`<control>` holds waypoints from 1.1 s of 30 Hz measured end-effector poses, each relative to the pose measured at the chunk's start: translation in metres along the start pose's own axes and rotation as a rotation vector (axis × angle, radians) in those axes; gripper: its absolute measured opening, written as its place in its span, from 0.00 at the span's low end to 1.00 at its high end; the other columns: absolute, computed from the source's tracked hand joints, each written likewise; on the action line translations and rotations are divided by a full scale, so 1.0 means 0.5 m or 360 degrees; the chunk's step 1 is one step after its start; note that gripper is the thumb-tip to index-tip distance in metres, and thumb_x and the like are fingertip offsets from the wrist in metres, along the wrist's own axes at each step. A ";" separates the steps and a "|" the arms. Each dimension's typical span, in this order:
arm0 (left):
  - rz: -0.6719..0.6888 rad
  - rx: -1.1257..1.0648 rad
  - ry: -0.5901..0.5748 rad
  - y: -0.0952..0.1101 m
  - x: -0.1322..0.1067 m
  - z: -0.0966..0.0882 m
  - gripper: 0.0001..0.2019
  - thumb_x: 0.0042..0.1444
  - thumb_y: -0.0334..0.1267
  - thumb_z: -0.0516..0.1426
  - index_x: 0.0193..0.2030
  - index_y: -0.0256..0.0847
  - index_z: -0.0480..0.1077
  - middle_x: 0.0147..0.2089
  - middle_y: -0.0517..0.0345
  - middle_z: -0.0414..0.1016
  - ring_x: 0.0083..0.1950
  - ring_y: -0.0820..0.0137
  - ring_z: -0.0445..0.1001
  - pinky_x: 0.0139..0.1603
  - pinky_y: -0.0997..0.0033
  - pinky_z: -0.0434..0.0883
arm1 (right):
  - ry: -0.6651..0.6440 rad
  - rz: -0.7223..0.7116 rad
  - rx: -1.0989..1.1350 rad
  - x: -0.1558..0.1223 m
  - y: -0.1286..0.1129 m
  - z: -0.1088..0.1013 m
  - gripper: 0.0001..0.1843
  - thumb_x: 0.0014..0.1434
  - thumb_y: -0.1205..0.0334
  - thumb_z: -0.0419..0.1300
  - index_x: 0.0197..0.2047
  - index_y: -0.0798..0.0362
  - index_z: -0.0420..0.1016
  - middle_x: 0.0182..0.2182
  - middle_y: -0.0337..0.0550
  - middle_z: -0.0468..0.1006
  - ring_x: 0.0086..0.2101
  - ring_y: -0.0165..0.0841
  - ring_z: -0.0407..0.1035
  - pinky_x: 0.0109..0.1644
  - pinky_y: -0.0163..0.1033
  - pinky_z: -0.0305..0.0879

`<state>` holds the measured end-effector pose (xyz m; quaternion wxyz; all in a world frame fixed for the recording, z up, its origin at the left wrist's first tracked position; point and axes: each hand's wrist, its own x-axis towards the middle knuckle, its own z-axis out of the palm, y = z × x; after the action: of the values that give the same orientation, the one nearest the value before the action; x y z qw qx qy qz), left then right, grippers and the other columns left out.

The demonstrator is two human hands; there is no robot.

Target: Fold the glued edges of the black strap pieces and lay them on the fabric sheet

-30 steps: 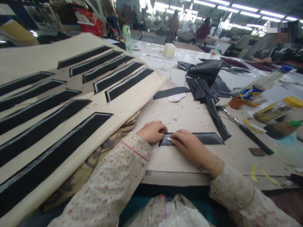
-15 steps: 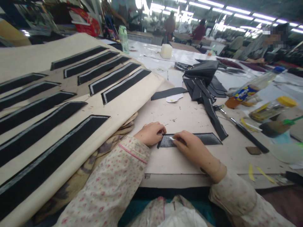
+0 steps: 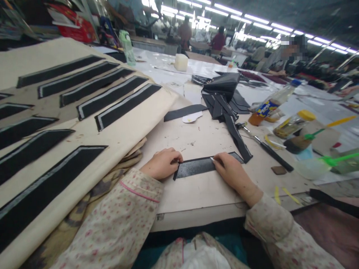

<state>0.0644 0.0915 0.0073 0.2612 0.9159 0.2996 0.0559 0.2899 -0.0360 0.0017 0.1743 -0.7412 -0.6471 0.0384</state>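
Note:
A black strip with pointed ends (image 3: 196,167) lies flat on the pale work board (image 3: 213,186) in front of me. My left hand (image 3: 162,163) is curled, fingertips pinning the strip's left end. My right hand (image 3: 231,172) is closed in a pinch on a small white piece, perhaps chalk, its tip touching the strip's upper edge toward the right end.
To the left a cream cloth (image 3: 126,130) holds several black strips with white-edged sides. A pile of black strips (image 3: 227,97), bottles (image 3: 273,101), a glue jar (image 3: 293,123), brushes and a dark-handled tool (image 3: 269,149) lie to the right. Other people work at far tables.
My right hand has slid rightward along the strip with the white piece, from near the left end to near the right. My left hand stays on the left end; my head turned.

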 end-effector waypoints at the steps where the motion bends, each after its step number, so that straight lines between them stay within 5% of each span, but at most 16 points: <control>1: -0.0002 -0.0002 -0.0001 0.000 0.000 0.000 0.11 0.50 0.32 0.50 0.38 0.44 0.71 0.41 0.57 0.70 0.45 0.66 0.68 0.46 0.68 0.64 | 0.0027 0.0067 -0.0043 -0.003 0.027 -0.007 0.06 0.58 0.66 0.52 0.35 0.56 0.69 0.33 0.46 0.73 0.35 0.36 0.67 0.41 0.39 0.61; 8: -0.0004 -0.0006 0.0012 0.001 0.000 -0.001 0.11 0.51 0.33 0.51 0.39 0.44 0.72 0.40 0.57 0.70 0.44 0.66 0.68 0.46 0.67 0.64 | 0.0146 0.0292 -0.0313 -0.019 0.137 -0.040 0.09 0.57 0.64 0.51 0.36 0.56 0.71 0.32 0.47 0.73 0.34 0.37 0.68 0.39 0.41 0.62; 12: 0.0003 0.0017 -0.0017 0.003 0.000 -0.003 0.11 0.51 0.33 0.51 0.39 0.44 0.72 0.40 0.56 0.70 0.45 0.65 0.68 0.46 0.67 0.64 | 0.0198 0.0315 -0.0341 -0.021 0.100 -0.040 0.08 0.57 0.64 0.51 0.35 0.56 0.71 0.32 0.48 0.74 0.35 0.38 0.68 0.39 0.41 0.62; 18: 0.0015 -0.0017 -0.0007 0.002 0.001 -0.006 0.11 0.51 0.34 0.50 0.38 0.44 0.72 0.40 0.56 0.70 0.44 0.65 0.68 0.46 0.68 0.64 | 0.0060 -0.0062 -0.0113 -0.012 -0.013 -0.006 0.06 0.59 0.67 0.52 0.36 0.55 0.70 0.33 0.46 0.74 0.36 0.35 0.67 0.43 0.39 0.62; 27: 0.0018 -0.0020 -0.0007 0.000 0.001 -0.004 0.11 0.50 0.33 0.51 0.38 0.44 0.72 0.41 0.57 0.70 0.45 0.65 0.68 0.46 0.68 0.64 | 0.0164 0.0341 -0.0350 -0.028 0.121 -0.052 0.08 0.57 0.66 0.52 0.34 0.57 0.72 0.31 0.49 0.74 0.34 0.38 0.68 0.38 0.41 0.62; 30: 0.0009 -0.0021 -0.0008 -0.001 0.002 -0.002 0.11 0.50 0.33 0.51 0.38 0.44 0.72 0.41 0.56 0.70 0.45 0.65 0.68 0.46 0.68 0.64 | 0.0179 0.0325 -0.0334 -0.027 0.102 -0.054 0.08 0.57 0.66 0.52 0.35 0.57 0.72 0.33 0.50 0.75 0.35 0.39 0.68 0.40 0.42 0.62; 33: 0.0013 -0.0034 -0.0010 -0.002 0.003 -0.001 0.12 0.50 0.32 0.51 0.38 0.44 0.72 0.41 0.57 0.70 0.45 0.66 0.68 0.46 0.68 0.65 | 0.0137 0.0116 -0.0138 -0.018 0.021 -0.035 0.07 0.57 0.66 0.53 0.36 0.56 0.72 0.34 0.47 0.75 0.36 0.36 0.68 0.42 0.40 0.62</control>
<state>0.0647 0.0933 0.0073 0.2717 0.9144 0.2944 0.0575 0.3032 -0.0495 0.0135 0.1681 -0.7721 -0.6126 -0.0154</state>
